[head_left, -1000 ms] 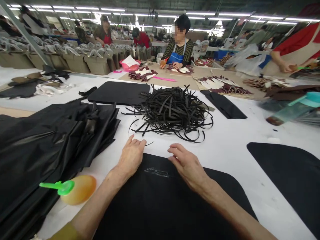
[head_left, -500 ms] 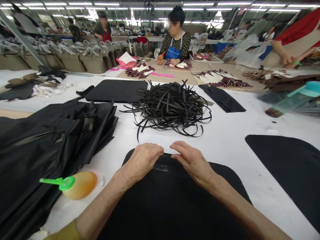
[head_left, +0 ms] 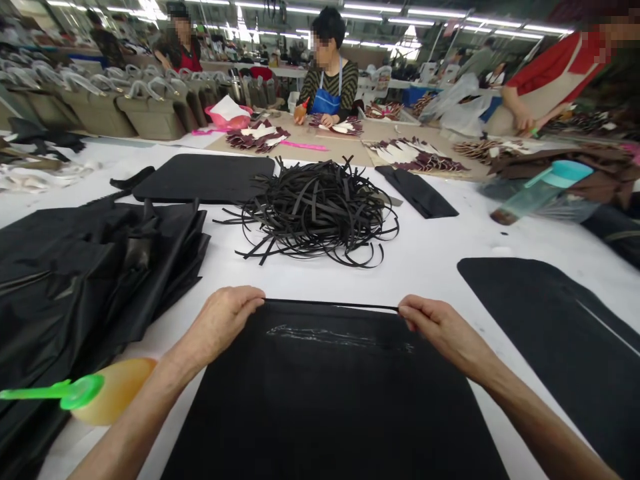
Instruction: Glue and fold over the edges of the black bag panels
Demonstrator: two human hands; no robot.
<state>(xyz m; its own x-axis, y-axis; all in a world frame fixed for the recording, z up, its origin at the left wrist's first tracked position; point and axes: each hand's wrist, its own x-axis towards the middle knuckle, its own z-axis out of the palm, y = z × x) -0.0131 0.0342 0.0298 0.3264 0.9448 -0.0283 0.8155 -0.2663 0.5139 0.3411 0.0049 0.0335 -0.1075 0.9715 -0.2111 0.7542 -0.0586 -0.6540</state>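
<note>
A thin black strip (head_left: 320,303) is stretched straight between my two hands along the far edge of a large black panel (head_left: 330,413). My left hand (head_left: 225,323) pinches its left end, and my right hand (head_left: 433,327) pinches the right end. A sliver of white shows between strip and panel towards the right. Just below the edge, a whitish, shiny smear (head_left: 340,338) crosses the panel. A squeeze bottle (head_left: 120,393) with amber contents and a green nozzle lies left of my left forearm. Beyond my hands is a tangled heap of black strips (head_left: 320,210).
Black sheet material (head_left: 100,267) is piled at left. Another black panel (head_left: 550,327) lies at right, and one more (head_left: 200,177) behind. A teal-lidded bottle (head_left: 543,190) lies back right. Across the table, a person in a blue apron (head_left: 327,93) handles maroon and white pieces.
My hands have moved apart, left and right, from close together at the panel's far edge, and a strip now spans them. The smear shows more fully. The view has shifted right.
</note>
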